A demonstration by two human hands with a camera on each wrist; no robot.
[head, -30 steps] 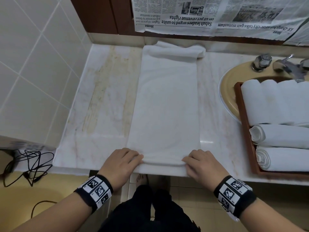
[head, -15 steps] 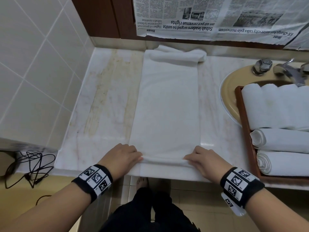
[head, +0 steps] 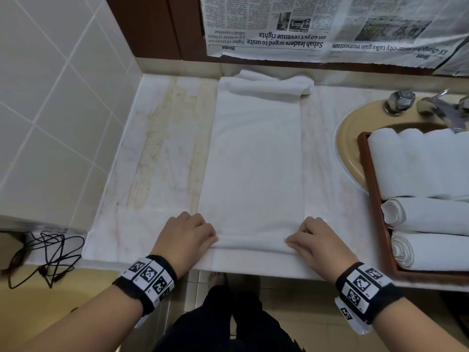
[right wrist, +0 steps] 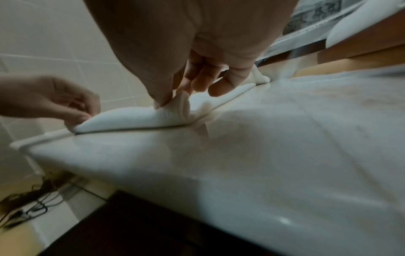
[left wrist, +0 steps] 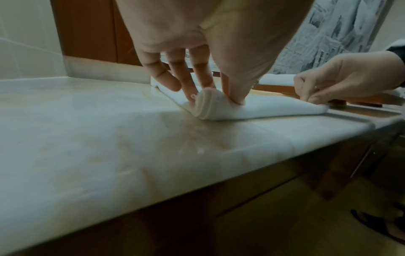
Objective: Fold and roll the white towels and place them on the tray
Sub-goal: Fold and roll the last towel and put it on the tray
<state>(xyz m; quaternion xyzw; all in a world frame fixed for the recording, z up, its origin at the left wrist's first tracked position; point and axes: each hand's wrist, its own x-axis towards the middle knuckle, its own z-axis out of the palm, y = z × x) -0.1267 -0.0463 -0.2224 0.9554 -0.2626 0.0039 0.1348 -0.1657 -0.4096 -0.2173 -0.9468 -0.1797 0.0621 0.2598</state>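
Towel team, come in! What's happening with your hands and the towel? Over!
Left hand and right hand pinch the towel at its near end, first roll started. Tray holds rolled towels. Path along the towel clear.

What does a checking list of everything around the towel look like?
Surface: marble counter, yellowish stains.
Job's things: folded towel flat, near edge rolled; rolled towels in wooden tray over the sink.
Clutter: bunched towel at the far end.
Grippers: left hand and right hand pinch the roll's ends.
Cables: black cable, lower left.
Surroundings: tiled wall, newspaper, tap.
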